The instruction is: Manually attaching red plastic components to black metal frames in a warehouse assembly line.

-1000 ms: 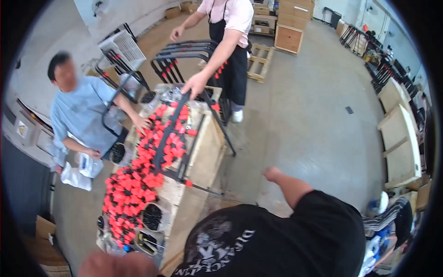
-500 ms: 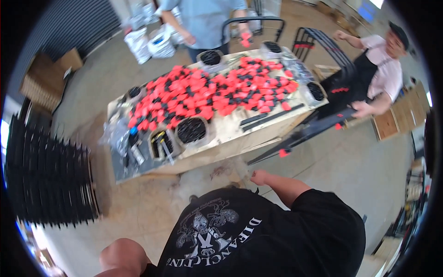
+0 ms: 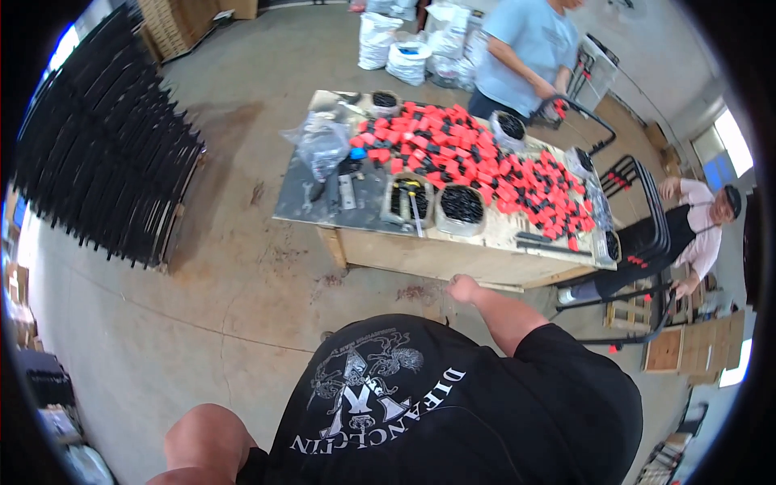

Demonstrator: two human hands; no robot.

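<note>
Right hand (image 3: 464, 288) was closed in a loose fist, empty, just beside the near edge of the table (image 3: 428, 255) bearing red caps (image 3: 469, 162). Left hand was out of view.

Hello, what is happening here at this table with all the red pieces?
The person stands beside a wooden worktable covered with red caps. Their right hand is closed and empty, just short of the table edge; the left hand is out of view. Across the table, a co-worker in a blue shirt grips a black metal frame.
</note>
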